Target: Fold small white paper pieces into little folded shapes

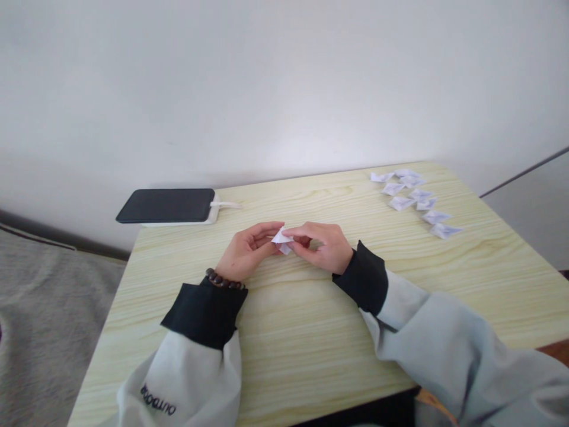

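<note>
A small folded white paper (281, 238) with a pointed top is held just above the middle of the table. My left hand (248, 249) grips its left side between thumb and fingers. On the other side, my right hand (320, 244) pinches the paper between thumb and index finger. Parts of the paper are covered by the fingertips. Several folded white paper pieces (401, 203), shaped like little boats, lie in a loose cluster at the table's far right.
The light wood-grain table (311, 332) stands against a white wall (284, 89). At its far left edge lies a black phone (168, 205) on a white block, with a white cable (227, 204) at its right end. Grey fabric (48, 314) is left of the table.
</note>
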`<state>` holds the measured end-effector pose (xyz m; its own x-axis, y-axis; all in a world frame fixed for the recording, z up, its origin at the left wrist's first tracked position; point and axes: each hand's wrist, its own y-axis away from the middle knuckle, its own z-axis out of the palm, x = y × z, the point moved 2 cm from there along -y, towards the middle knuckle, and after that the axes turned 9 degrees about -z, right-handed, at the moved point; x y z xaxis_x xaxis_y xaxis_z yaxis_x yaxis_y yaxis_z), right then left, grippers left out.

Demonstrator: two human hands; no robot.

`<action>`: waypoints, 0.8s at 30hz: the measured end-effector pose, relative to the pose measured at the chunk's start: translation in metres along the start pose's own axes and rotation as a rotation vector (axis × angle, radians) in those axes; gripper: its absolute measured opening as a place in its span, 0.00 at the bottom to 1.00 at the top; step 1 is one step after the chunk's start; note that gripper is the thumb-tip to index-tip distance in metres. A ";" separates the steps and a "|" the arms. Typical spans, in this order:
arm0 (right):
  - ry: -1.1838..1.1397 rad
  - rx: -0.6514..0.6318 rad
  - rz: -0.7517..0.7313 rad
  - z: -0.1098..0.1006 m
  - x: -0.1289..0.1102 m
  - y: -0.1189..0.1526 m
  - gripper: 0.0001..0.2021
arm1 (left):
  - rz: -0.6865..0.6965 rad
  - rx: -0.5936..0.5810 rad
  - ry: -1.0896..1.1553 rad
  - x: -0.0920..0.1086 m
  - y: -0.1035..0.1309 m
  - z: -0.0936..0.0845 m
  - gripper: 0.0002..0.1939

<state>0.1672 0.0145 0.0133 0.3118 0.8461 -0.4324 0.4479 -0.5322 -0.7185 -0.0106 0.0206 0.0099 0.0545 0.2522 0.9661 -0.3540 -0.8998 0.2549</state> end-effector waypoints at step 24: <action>0.033 -0.019 -0.102 -0.005 0.002 0.002 0.12 | -0.216 0.083 0.242 -0.001 0.001 0.005 0.18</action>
<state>0.1725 0.0147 0.0139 0.2907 0.8946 -0.3394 0.4941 -0.4441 -0.7475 -0.0057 0.0178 0.0089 -0.1070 0.5090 0.8541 -0.2811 -0.8394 0.4651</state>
